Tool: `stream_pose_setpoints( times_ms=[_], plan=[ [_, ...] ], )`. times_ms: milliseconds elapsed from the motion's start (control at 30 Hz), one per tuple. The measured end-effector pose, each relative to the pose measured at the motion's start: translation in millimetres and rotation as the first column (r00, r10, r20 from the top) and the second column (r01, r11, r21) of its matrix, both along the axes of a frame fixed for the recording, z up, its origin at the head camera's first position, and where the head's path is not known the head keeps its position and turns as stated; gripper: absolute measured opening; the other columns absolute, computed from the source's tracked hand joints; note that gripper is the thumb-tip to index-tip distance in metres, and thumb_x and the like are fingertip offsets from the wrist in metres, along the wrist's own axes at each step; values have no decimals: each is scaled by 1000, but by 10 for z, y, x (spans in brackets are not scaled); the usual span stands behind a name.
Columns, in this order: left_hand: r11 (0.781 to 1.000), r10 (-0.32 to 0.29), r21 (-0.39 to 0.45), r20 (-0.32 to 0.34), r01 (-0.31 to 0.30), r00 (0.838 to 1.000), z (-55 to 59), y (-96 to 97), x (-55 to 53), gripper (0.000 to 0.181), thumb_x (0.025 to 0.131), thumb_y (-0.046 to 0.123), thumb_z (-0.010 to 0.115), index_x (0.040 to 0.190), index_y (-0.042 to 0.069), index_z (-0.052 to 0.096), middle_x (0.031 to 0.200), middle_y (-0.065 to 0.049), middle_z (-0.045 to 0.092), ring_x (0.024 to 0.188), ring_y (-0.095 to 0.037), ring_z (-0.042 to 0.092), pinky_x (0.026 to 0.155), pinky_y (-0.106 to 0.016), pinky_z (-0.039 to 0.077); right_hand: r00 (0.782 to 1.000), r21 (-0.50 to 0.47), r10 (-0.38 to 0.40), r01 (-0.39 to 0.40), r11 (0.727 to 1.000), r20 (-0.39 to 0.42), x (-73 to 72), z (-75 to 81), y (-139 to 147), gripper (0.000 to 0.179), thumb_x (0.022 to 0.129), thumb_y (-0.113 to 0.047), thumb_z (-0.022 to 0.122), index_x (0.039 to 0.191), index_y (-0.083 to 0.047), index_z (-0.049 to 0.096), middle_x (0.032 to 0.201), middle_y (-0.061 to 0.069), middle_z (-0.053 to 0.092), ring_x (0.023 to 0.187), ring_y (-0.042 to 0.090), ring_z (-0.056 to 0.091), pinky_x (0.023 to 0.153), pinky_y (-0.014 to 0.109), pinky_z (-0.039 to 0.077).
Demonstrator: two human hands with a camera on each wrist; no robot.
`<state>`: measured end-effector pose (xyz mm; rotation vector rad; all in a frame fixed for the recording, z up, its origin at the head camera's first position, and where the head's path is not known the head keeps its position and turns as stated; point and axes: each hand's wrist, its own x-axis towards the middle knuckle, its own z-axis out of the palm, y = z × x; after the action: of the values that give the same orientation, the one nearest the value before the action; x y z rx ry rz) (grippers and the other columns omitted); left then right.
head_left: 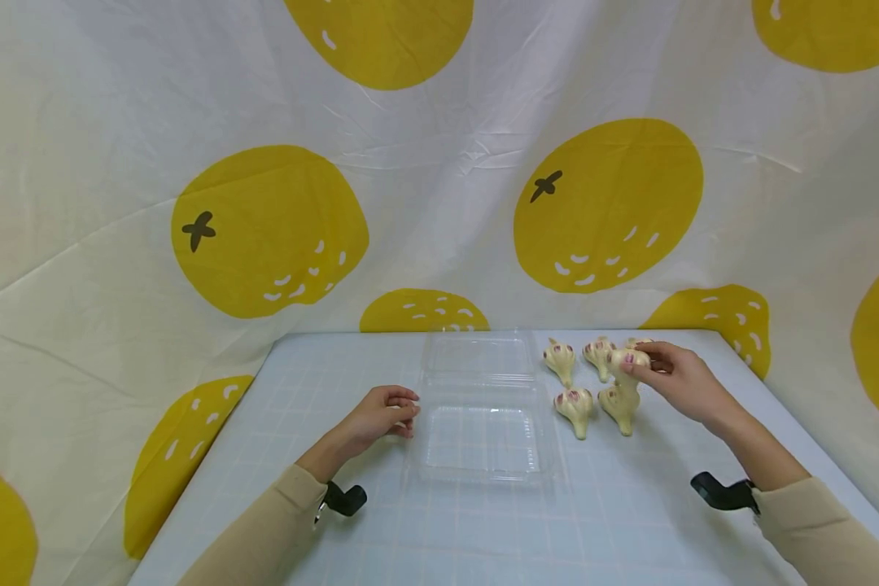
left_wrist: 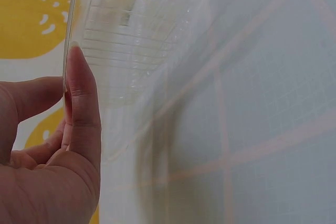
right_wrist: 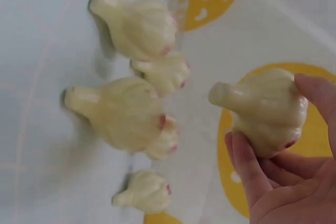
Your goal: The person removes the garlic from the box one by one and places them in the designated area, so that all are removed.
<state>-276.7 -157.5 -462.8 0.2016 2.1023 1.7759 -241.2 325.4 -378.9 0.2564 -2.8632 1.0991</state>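
Note:
A garlic bulb [right_wrist: 270, 111] with purple marks is held between the thumb and fingers of my right hand [head_left: 677, 382], lifted above other bulbs on the table. In the right wrist view its cut stem points left, away from the palm. At the middle of the table lies a clear plastic clamshell box [head_left: 483, 477], its lid [head_left: 481, 358] folded back toward the wall. My left hand [head_left: 382, 417] is at the box's left side. The left wrist view shows thumb and fingers pinching the box's rim [left_wrist: 67, 51].
Several more garlic bulbs [head_left: 575, 411] stand right of the box in two rough rows, under and beside my right hand. A pale checked cloth [head_left: 322, 537] covers the table. Behind it hangs a white curtain [head_left: 439, 203] printed with yellow fruit.

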Motion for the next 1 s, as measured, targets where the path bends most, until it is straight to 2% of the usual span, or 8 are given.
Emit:
stream_pose_setpoints(
  times_ms=[133,233,333,400,767,933,1000],
  plan=[
    [1000,0,-6,-1,0,1000,7,-1,2,34,100,6,65,128,-12,55,98,-18,61,76,-18,61,71,-30,61,999,7,-43,43,999,-3,-33,-31,208,70,103,-45,60,142,12,48,133,32,56,113,42,56,80,28,54],
    [1000,2,-5,-1,-2,1000,11,-2,4,34,100,6,65,128,-12,55,98,-18,61,77,-18,61,71,-30,61,997,12,-74,74,997,11,-70,-90,345,70,103,-47,59,140,12,49,134,34,55,115,45,55,87,43,56],
    [1000,3,-5,0,-3,1000,10,-2,3,34,100,6,65,127,-11,55,98,-17,61,77,-18,61,71,-30,61,994,17,-98,97,995,54,-106,-168,454,74,103,-49,57,141,13,47,137,37,51,119,49,51,95,61,51],
    [1000,3,-6,3,-3,1000,8,-1,2,33,100,6,65,127,-10,56,97,-15,61,77,-18,61,71,-30,61,991,24,-109,107,994,83,-126,-224,514,76,103,-51,56,141,14,46,139,38,49,121,51,49,98,66,48],
    [1000,-4,9,-3,4,1000,10,4,9,36,100,5,65,128,-13,54,95,-12,61,76,-17,62,70,-29,61,981,38,-126,121,992,150,-240,-524,767,82,100,-56,58,141,14,45,137,39,49,116,48,51,95,62,51],
    [1000,-5,9,-5,5,1000,25,7,21,35,100,5,64,128,-13,54,96,-13,61,76,-18,61,70,-30,61,970,47,-126,119,992,208,-273,-645,843,81,99,-56,59,138,14,48,132,37,52,109,43,52,86,48,55],
    [1000,-2,5,-3,2,1000,34,11,26,35,100,5,64,128,-13,54,97,-15,61,76,-18,61,70,-30,61,966,48,-123,115,992,229,-282,-684,855,80,100,-56,59,137,15,49,130,36,54,108,41,53,85,46,54]
  ],
)
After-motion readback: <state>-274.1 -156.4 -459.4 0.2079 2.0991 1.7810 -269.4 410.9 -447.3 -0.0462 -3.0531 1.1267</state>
